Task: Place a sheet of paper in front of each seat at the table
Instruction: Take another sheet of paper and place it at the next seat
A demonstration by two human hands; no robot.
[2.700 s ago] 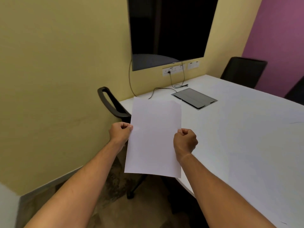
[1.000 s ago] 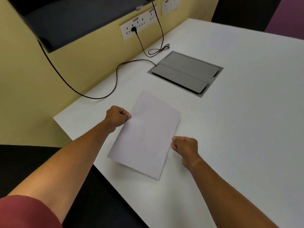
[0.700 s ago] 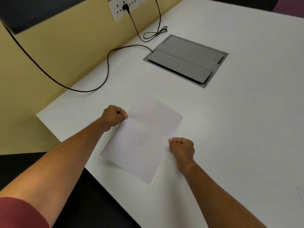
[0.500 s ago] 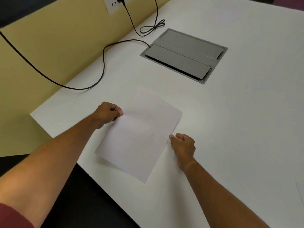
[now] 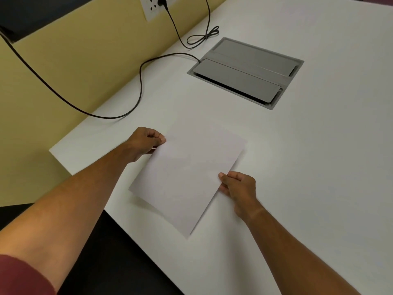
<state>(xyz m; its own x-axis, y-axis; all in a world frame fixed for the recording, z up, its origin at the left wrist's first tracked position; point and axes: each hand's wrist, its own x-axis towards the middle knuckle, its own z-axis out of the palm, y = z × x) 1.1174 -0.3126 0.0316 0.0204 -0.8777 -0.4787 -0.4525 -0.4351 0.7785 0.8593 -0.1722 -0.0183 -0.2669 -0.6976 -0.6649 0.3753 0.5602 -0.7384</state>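
A blank white sheet of paper (image 5: 187,177) lies slanted on the white table (image 5: 314,171), near the table's left corner. A thin shadow under its near corner shows that corner slightly raised. My left hand (image 5: 144,143) pinches the sheet's left edge with curled fingers. My right hand (image 5: 238,186) holds the right edge, thumb on top of the paper. The dark seat of a chair (image 5: 110,265) shows below the table edge, just in front of the sheet.
A grey flip-lid cable box (image 5: 244,71) is sunk into the table beyond the sheet. A black cable (image 5: 140,86) runs from it across the table and up the yellow wall (image 5: 74,60). Another cable plugs into a wall socket (image 5: 153,5).
Both hands carried the sheet from the air down onto the table in front of the chair. My right hand loosened for a moment and now holds the edge again.
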